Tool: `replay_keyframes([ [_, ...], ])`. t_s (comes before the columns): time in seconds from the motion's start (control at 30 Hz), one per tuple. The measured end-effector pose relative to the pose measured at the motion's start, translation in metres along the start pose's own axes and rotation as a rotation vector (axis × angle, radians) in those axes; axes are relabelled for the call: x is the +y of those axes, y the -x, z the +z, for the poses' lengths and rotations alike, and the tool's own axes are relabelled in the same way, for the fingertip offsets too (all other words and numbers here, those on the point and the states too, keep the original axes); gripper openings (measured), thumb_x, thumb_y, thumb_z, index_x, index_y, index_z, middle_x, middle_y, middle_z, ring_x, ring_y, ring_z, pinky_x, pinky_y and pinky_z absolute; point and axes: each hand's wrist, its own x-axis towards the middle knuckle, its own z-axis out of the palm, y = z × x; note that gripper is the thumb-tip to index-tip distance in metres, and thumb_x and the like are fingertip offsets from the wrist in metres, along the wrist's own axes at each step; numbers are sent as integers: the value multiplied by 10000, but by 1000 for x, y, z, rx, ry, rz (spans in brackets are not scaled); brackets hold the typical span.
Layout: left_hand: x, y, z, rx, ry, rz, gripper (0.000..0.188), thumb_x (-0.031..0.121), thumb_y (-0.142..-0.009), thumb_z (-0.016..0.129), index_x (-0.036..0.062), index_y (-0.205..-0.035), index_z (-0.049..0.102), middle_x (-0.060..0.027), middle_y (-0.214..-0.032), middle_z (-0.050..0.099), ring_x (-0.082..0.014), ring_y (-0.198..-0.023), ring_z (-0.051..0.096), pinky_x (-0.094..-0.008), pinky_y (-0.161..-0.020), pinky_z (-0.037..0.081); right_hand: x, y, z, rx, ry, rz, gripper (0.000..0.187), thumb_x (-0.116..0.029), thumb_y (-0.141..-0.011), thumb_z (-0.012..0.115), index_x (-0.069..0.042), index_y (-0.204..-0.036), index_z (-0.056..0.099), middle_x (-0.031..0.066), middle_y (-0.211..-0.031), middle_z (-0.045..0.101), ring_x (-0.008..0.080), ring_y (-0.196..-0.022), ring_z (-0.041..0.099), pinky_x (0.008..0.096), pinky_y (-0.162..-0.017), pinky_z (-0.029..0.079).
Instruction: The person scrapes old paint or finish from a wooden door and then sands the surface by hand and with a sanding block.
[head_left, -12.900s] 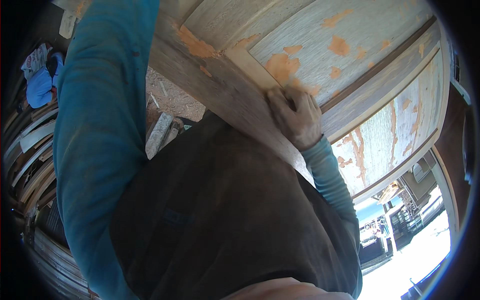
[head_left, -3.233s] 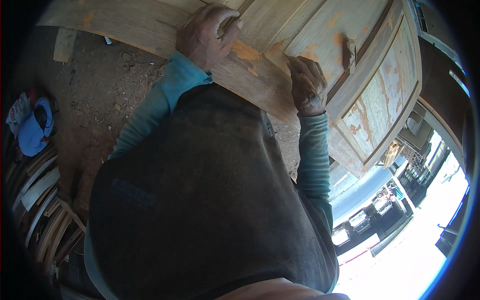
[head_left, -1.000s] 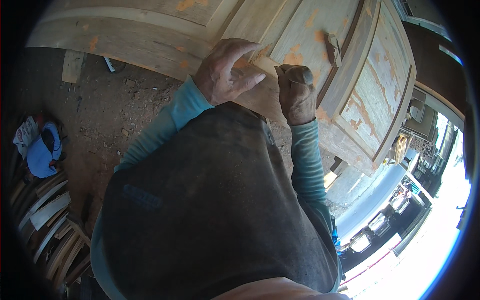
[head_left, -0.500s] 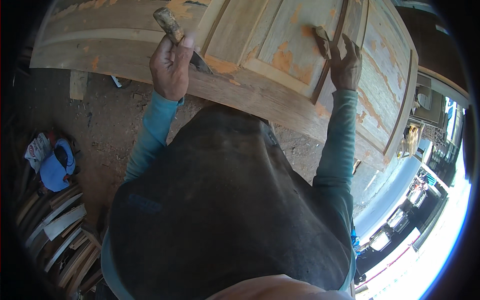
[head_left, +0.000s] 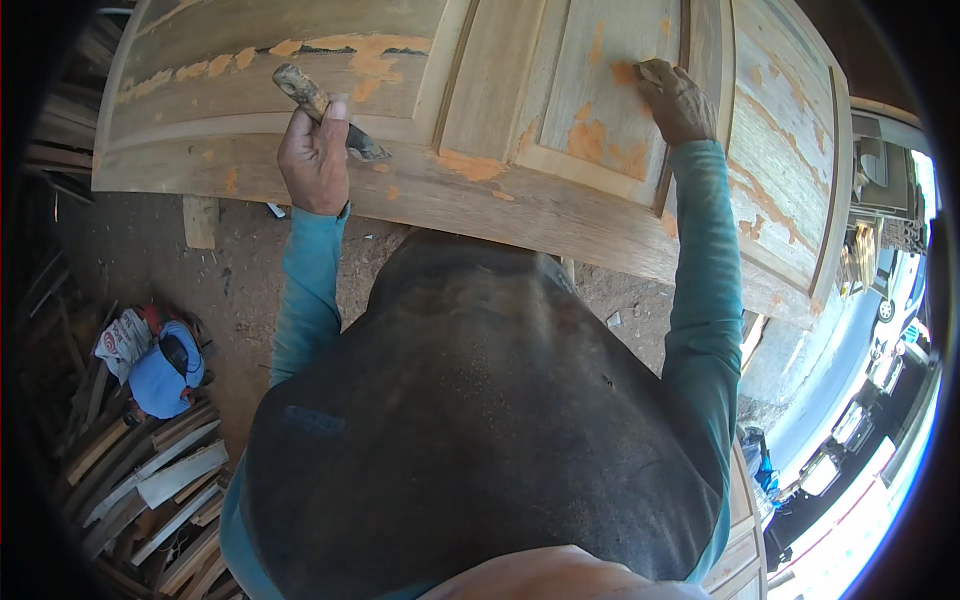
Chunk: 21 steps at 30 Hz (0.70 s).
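Observation:
A panelled wooden door [head_left: 500, 215] lies flat in front of me, with orange filler patches [head_left: 588, 140] smeared over its panels and rails. My left hand [head_left: 315, 160] is closed round a putty knife [head_left: 303, 90]. Its worn handle points up and away, and its dark, smeared blade sticks out to the right, over the door's near rail. Farther right, my right hand [head_left: 682, 108] is closed on a folded piece of sandpaper [head_left: 653, 70]. The fingers press it down beside an orange spot on a centre panel. Most of the sandpaper is hidden under them.
Wood offcuts [head_left: 180, 475] are heaped at the lower left, next to a blue bag [head_left: 165, 370]. A wooden support block [head_left: 200, 220] shows under the door's near left edge. At the right, parked vehicles [head_left: 853, 425] stand outside by a bright road.
My right hand has gone from loosely holding the sandpaper with fingers raised to pressing it on the panel. My left hand has shifted left, lifting the putty knife away from the orange patch.

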Motion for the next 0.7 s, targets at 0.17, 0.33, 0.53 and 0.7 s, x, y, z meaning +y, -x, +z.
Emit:
replay_keyframes([
  [0.17, -17, -55, -51, -32, -257, 160, 253, 242, -997, 729, 0, -1065, 699, -15, -855, 652, -67, -741, 564, -244, -671, 475, -71, 22, -3, 76, -319, 173, 372, -289, -951, 696, -75, -1255, 680, 164, -1023, 691, 322, -942, 702, 436, -801, 552],
  [0.33, -62, -152, -113, 47, -746, 661, 237, 222, -927, 771, 34, -1059, 711, -133, -947, 723, -302, -833, 690, -426, -744, 542, -183, 51, 19, 151, -315, 341, 423, -156, -843, 706, -73, -1256, 677, 149, -908, 634, 301, -792, 645, 429, -752, 542],
  [0.53, -151, -280, -127, -26, -1091, 716, 403, 372, -920, 730, 76, -1195, 713, -161, -1174, 697, -377, -1113, 640, -485, -967, 502, -215, 45, 62, 292, -166, 414, 242, -232, -937, 669, -77, -1119, 703, 166, -933, 607, 344, -845, 626, 459, -744, 521],
  [0.7, -159, -297, -98, 41, -1027, 545, 384, 343, -972, 661, 41, -1208, 647, -216, -1245, 632, -402, -1119, 620, -492, -945, 514, -188, -17, 75, 286, -130, 432, 212, -273, -990, 620, -113, -1116, 675, 192, -1069, 602, 417, -949, 649, 513, -786, 534],
])
